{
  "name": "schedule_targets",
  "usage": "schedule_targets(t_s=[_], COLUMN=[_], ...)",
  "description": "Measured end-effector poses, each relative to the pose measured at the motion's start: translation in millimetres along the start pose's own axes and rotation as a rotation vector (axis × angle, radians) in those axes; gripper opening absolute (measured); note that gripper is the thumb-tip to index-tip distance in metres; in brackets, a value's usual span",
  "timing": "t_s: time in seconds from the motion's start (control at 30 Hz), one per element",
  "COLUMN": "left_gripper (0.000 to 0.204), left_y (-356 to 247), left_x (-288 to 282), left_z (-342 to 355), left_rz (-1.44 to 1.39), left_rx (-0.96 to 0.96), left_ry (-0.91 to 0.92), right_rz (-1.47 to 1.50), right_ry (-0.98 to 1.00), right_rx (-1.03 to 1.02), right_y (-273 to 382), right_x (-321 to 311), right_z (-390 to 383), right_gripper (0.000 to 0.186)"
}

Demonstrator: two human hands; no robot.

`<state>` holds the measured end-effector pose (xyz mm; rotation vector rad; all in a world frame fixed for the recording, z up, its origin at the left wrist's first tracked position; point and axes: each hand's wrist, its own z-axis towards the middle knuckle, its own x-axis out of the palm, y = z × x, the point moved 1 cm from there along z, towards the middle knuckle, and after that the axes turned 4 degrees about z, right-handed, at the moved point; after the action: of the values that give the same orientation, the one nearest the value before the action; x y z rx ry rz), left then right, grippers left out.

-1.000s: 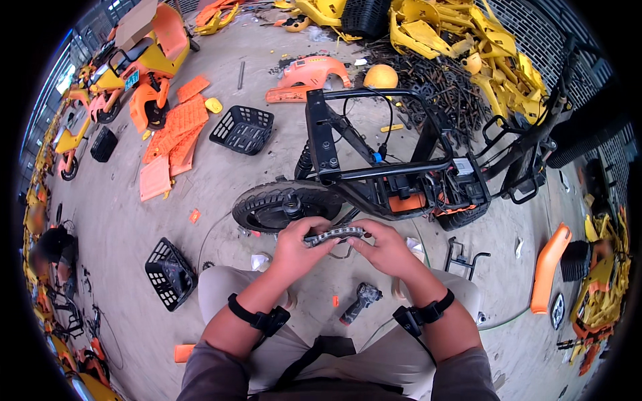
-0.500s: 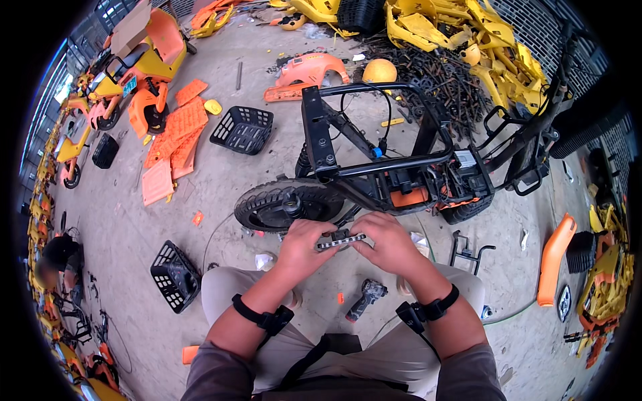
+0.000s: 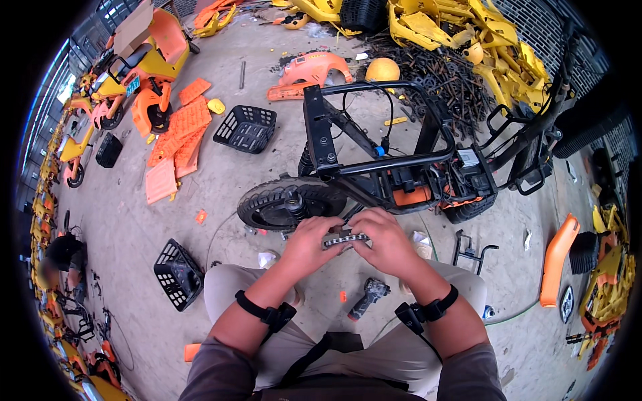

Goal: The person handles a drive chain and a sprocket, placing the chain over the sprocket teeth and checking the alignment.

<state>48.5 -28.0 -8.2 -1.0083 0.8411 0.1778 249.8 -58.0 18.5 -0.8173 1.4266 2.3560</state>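
Observation:
My left hand point(image 3: 309, 247) and my right hand point(image 3: 382, 242) are both closed on a small dark strip-like part point(image 3: 346, 238). Its near edge carries a row of pale spots; its exact kind does not show. Fingers of each hand grip one end and hide part of it. Just beyond, a black rear wheel point(image 3: 257, 208) belongs to a stripped scooter frame point(image 3: 319, 127) with bare black tubes and exposed wiring. On the floor below my hands, between my legs, lies a grey and black cordless power driver point(image 3: 369, 298).
Black plastic baskets point(image 3: 179, 275) lie at the left. Orange panels point(image 3: 177, 140) are stacked farther off, with a heap of dark metal parts point(image 3: 441, 87) and yellow panels point(image 3: 515, 60) at the back right. A person point(image 3: 63, 257) crouches at the far left. A black bracket point(image 3: 473, 252) lies right.
The part in my hands has tilted slightly and now lies more level. Both hands have shifted a little with it, and the view has moved slightly. The driver stays on the floor.

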Motion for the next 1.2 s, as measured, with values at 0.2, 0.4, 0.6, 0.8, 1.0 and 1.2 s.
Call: schedule_targets(t_s=[0.2,0.4,0.6,0.8,1.0,1.2], left_gripper=[0.065,0.066,0.044,0.032,0.038,0.045], left_y=[12.7,20.0,17.9,17.6,18.8,24.0], left_x=[15.0,18.8,16.0,15.9,13.9,11.9], left_z=[-5.9,-12.2,-6.4,-4.7,-3.4,-5.6], left_rz=[0.013,0.138,0.059,0.034,-0.074,-0.108], left_rx=[-0.146,-0.228,-0.137,-0.092,-0.160,-0.238], left_ry=[0.189,0.301,0.187,0.135,0.103,0.183], right_rz=[-0.115,-0.072,-0.140,-0.126,0.316,0.709], right_ry=[0.008,-0.060,-0.095,-0.085,-0.158,-0.246], right_rx=[0.054,0.051,0.092,0.101,0.262,0.473], right_y=[-1.8,-4.1,-1.3,-3.9,-9.2,-19.2], right_x=[9.0,5.6,-4.2,-0.5,3.2,-8.7], right_z=[-6.2,-8.0,-6.0,-6.2,-5.8,-5.9], right_gripper=[0.017,0.017,0.017,0.017,0.016,0.011])
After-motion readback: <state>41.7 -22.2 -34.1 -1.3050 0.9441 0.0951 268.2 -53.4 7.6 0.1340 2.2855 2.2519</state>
